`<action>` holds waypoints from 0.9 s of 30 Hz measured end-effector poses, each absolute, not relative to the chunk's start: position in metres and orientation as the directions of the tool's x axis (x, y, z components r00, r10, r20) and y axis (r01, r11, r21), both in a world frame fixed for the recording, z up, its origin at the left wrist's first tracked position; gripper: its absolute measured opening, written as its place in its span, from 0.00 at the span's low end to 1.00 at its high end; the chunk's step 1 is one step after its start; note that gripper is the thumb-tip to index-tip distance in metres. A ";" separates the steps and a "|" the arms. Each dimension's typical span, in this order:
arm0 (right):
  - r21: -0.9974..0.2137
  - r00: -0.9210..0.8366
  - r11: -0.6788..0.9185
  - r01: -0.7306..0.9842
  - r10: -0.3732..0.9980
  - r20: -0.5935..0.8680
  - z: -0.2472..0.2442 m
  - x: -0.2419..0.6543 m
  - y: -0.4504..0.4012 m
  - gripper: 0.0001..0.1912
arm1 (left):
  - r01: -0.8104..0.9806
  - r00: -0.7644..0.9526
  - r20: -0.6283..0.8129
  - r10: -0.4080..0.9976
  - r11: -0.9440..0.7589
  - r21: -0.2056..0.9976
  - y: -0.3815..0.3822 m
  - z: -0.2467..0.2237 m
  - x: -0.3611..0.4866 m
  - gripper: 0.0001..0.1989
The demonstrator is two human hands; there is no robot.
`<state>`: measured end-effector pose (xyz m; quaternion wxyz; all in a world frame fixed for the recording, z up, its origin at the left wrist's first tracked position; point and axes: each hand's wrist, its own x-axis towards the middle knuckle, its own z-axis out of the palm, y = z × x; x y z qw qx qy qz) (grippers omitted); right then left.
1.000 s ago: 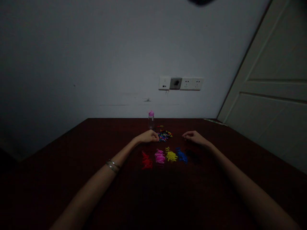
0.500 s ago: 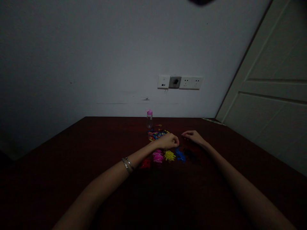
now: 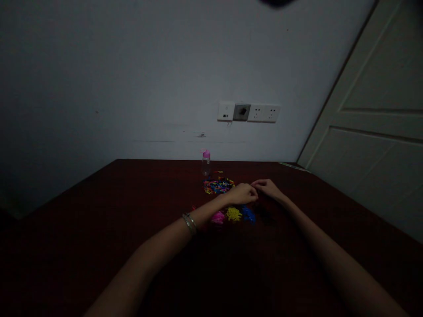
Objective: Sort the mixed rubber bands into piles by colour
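The work in hand appears to be sorting small rubber bands by colour on the tabletop (image 3: 155, 189), with the yellow pile (image 3: 234, 214) near the middle of a row. Just left of the yellow pile is the pink pile (image 3: 217, 218); just right of it is the blue pile (image 3: 248, 214). A red band (image 3: 194, 207) shows farther left of the yellow pile, past the left forearm. Beyond the yellow pile and slightly left lies the mixed pile (image 3: 216, 186), and farther beyond stands a bottle (image 3: 206, 165).

The left hand (image 3: 253, 194) is beyond and right of the yellow pile, fingers curled in toward the thumb. The right hand (image 3: 255, 185), farther right of it, has its fingers reaching left, held close together. Their fingertips nearly meet; whether they touch, or pinch a band, I cannot tell.

From here, a next move would seem to call for a light, precise fingertip grip to part single bands.

The mixed pile stretches left to right. The blue pile slants, its near end rightward; the yellow pile is roundish, with loops pointing every way. The bottle's long axis is upright, pink cap uppermost.
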<state>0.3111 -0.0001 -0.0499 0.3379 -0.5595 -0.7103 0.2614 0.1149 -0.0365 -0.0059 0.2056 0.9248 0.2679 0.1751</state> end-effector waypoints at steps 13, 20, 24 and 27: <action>-0.758 -0.356 0.193 0.624 0.933 -0.056 -0.020 0.306 -0.013 0.22 | 0.423 0.116 0.343 0.932 -0.358 0.832 0.032 -0.027 -0.033 0.14; -0.683 -0.492 0.214 0.699 0.836 -0.242 0.006 0.290 -0.028 0.31 | 0.341 0.067 0.276 0.959 -0.282 0.897 0.036 -0.040 -0.054 0.17; -0.595 -0.398 0.128 0.794 0.848 -0.349 0.007 0.286 -0.034 0.42 | 0.329 0.073 0.273 0.959 -0.281 0.901 0.036 -0.040 -0.052 0.19; -0.553 -0.364 0.112 0.826 0.854 -0.371 0.009 0.283 -0.042 0.50 | 0.343 0.075 0.272 0.959 -0.281 0.896 0.036 -0.039 -0.052 0.19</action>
